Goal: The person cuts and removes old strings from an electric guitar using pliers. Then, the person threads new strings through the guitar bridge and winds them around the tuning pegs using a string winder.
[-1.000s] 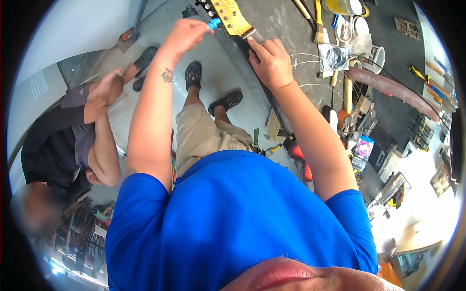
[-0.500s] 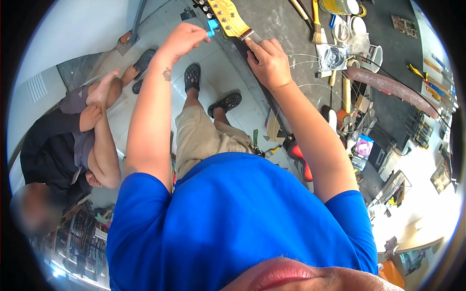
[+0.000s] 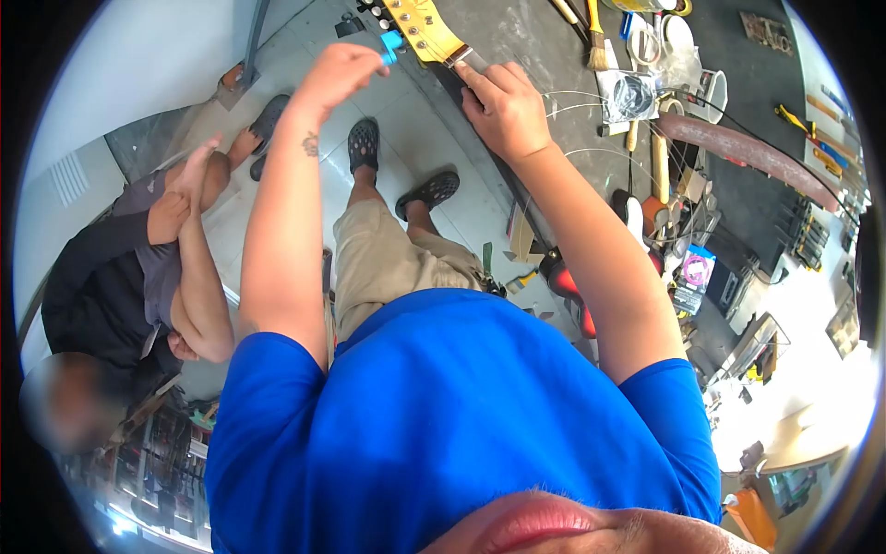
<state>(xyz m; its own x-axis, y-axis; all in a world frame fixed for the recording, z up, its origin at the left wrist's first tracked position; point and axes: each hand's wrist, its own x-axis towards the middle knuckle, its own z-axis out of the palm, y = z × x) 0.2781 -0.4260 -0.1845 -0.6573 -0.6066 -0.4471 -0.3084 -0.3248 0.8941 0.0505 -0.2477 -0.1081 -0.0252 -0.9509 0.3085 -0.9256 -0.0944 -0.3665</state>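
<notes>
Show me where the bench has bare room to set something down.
One bare patch of bench lies between the guitar headstock and the bristle brush; another between the translucent cup and the yellow-handled tool. Crowded: around the curved brown piece; thin wires arc beside the right hand.

Guitar headstock (image 3: pixel 426 30) is cut by the top edge.
Left hand (image 3: pixel 343 76) hides part of the blue tool (image 3: pixel 391 44); seated person's head (image 3: pixel 76 402) is blurred.

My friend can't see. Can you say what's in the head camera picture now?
A person's left hand holds a blue tool at the edge of a guitar's yellow head; their right hand touches its neck. A cluttered workbench is on the right; someone sits on the left.
</notes>
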